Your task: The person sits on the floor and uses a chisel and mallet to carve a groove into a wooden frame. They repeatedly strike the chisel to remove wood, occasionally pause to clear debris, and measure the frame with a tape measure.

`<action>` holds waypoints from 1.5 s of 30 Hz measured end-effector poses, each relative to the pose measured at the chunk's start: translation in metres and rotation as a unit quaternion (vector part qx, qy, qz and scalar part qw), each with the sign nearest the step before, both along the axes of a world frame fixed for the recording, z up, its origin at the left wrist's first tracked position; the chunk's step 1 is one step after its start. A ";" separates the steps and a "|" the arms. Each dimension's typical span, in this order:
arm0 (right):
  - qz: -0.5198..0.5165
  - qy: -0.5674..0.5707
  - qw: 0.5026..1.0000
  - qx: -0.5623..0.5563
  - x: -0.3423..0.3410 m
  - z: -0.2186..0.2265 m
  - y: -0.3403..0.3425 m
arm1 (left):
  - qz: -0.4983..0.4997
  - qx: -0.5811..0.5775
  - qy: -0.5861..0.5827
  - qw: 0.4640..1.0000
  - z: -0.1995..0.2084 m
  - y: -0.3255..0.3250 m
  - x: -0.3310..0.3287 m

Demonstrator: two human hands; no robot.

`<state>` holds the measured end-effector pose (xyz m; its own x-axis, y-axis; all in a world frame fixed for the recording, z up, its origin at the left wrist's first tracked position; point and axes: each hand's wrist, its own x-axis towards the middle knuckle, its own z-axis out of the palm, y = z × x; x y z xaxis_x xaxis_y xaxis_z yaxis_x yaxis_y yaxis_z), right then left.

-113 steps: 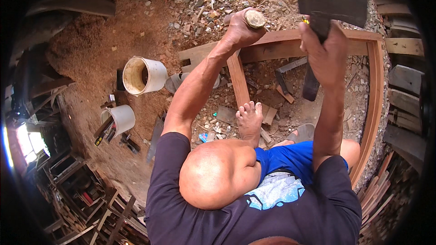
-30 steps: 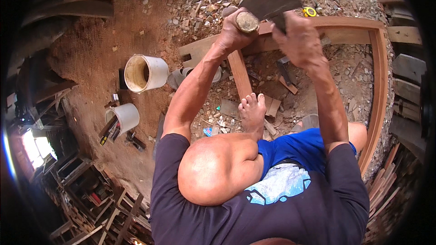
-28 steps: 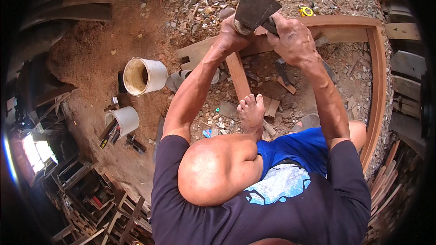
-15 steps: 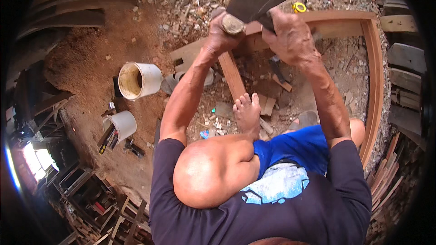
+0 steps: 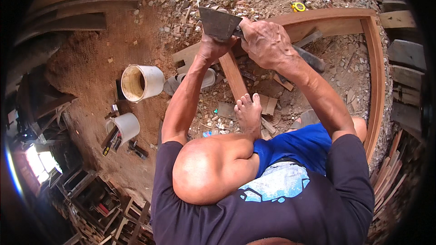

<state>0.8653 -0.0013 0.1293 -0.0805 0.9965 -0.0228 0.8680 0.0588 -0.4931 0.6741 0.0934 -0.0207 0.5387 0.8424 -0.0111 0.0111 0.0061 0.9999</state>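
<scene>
dark grey bladed tool [image 5: 219,23], reddish-brown frame [image 5: 377,90], 2 off-white buckets [image 5: 153,80]

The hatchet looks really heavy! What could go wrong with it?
The hatchet is in the right hand, and in this view its head overlaps the left hand. If it slipped or missed, it might hit those bare fingers.

Also, a bare foot is at the near end of the wooden crosspiece. A dropped hatchet could perhaps hurt the toes.
</scene>
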 end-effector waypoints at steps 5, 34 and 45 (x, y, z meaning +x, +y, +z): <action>0.005 0.090 0.995 0.042 -0.001 0.029 -0.007 | 0.087 -0.124 -0.117 0.982 -0.018 -0.003 -0.005; -0.111 0.190 0.963 0.158 0.045 0.035 -0.026 | 0.019 0.315 0.155 0.936 0.044 0.011 0.033; -0.048 0.040 0.994 0.088 0.020 -0.009 -0.018 | -0.008 0.150 0.114 0.982 0.006 -0.004 0.004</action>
<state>0.8856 -0.0197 0.1204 0.0211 0.9876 0.1557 0.8319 0.0690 -0.5505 0.6783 0.0889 -0.0146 0.5649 0.8172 0.1144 0.2326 -0.2907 0.9281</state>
